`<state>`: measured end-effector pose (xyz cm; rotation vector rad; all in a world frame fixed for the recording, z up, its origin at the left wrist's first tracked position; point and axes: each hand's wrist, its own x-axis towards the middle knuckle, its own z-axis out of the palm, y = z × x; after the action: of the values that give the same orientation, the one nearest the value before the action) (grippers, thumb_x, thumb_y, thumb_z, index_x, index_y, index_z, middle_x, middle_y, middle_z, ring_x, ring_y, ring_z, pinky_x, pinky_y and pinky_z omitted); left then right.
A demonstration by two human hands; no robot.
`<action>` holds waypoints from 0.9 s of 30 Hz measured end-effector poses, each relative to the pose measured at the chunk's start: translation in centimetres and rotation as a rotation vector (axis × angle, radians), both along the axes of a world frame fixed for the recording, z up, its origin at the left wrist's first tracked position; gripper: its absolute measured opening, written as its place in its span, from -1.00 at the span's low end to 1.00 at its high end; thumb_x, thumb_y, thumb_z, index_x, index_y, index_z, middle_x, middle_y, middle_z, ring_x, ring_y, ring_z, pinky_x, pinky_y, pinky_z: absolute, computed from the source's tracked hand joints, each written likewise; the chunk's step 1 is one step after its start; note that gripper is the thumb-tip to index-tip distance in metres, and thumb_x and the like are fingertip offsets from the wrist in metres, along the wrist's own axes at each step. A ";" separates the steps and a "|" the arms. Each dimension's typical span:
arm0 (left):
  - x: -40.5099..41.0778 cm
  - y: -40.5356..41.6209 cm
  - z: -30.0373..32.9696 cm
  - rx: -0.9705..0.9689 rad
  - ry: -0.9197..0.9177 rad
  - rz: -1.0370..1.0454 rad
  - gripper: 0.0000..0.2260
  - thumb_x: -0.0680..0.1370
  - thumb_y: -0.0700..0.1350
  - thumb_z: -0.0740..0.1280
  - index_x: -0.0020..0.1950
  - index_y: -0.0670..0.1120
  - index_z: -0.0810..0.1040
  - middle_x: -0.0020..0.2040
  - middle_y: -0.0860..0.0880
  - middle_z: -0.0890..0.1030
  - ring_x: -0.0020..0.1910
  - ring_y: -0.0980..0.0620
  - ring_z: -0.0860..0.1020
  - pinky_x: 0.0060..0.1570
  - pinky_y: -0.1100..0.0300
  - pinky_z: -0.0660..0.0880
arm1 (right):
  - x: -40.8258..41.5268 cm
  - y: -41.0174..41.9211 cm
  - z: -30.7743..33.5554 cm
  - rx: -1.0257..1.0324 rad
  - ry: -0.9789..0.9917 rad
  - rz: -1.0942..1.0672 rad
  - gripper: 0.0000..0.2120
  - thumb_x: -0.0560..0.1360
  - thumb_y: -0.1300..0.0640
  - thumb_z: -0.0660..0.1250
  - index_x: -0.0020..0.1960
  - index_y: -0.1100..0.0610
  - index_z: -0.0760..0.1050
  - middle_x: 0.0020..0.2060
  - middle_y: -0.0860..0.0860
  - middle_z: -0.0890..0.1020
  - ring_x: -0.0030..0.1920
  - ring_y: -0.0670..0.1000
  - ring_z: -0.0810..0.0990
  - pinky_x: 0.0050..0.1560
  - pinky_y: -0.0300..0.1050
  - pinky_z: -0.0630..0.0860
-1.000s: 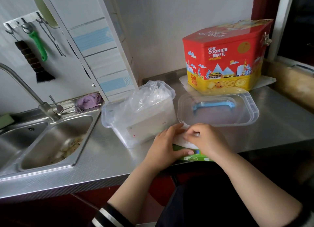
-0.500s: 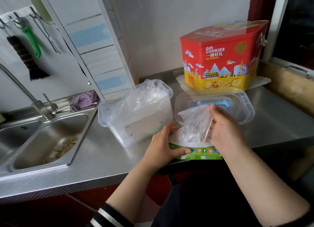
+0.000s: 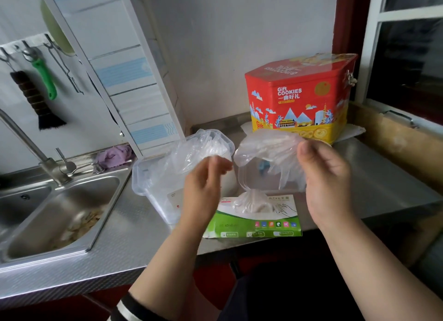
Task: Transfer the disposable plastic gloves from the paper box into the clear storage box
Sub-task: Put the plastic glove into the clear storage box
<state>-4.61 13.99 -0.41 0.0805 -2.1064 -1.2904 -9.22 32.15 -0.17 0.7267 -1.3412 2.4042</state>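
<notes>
holding a bunch of clear plastic gloves [image 3: 268,148] up in the air, the right hand [image 3: 326,179] has its thumb and fingers [image 3: 305,150] pinched on the thin film, which droops over the upturned clear lid [image 3: 242,179] with its blue handle. the left hand [image 3: 203,186] is raised just beside it, fingers loosely curled and apart, gripping nothing. under both hands the flat paper box [image 3: 254,221] lies on the steel desk [image 3: 124,229], green and white with a row of small coloured icons; more gloves puff out of its slot, and its print is too small to read. left of it the clear storage box [image 3: 153,188] already has gloves heaped inside. behind stands a red and yellow tin [image 3: 297,97] reading "gift cookies".
</notes>
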 end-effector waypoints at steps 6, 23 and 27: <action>-0.5 0.4 5.9 0.174 -0.463 -0.222 -0.18 0.32 0.46 -0.19 -0.09 -0.08 0.64 -0.26 -0.11 0.62 -0.27 0.00 0.55 -0.24 0.12 0.51 | 0.1 -0.4 -1.4 0.372 0.465 -0.292 -0.80 0.55 0.11 0.31 0.12 0.17 0.56 0.04 -0.15 0.64 0.10 -0.10 0.60 0.13 -0.09 0.53; -0.8 -0.6 7.4 -0.159 -0.868 -0.287 -0.30 0.46 0.41 -0.10 0.18 -0.08 0.48 -0.25 -0.14 0.69 -0.24 -0.06 0.68 -0.18 0.13 0.59 | 0.2 0.3 -3.1 0.572 0.704 -0.807 -0.84 0.55 0.20 0.38 0.10 0.19 0.63 0.06 0.05 0.66 -0.01 0.14 0.63 0.01 0.31 0.46; -1.1 0.1 6.4 0.073 -0.835 -0.408 -0.37 0.42 0.37 0.09 0.22 -0.07 0.48 -0.19 -0.13 0.64 -0.24 -0.10 0.67 -0.17 0.09 0.62 | 0.1 0.4 -3.2 0.591 0.699 -0.852 -0.85 0.55 0.18 0.38 0.08 0.19 0.64 0.06 0.05 0.66 -0.03 0.14 0.62 0.00 0.34 0.44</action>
<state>-5.68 14.09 5.95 0.2717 -2.8793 -1.7861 -9.14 32.53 -3.33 0.7927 -1.5761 0.9700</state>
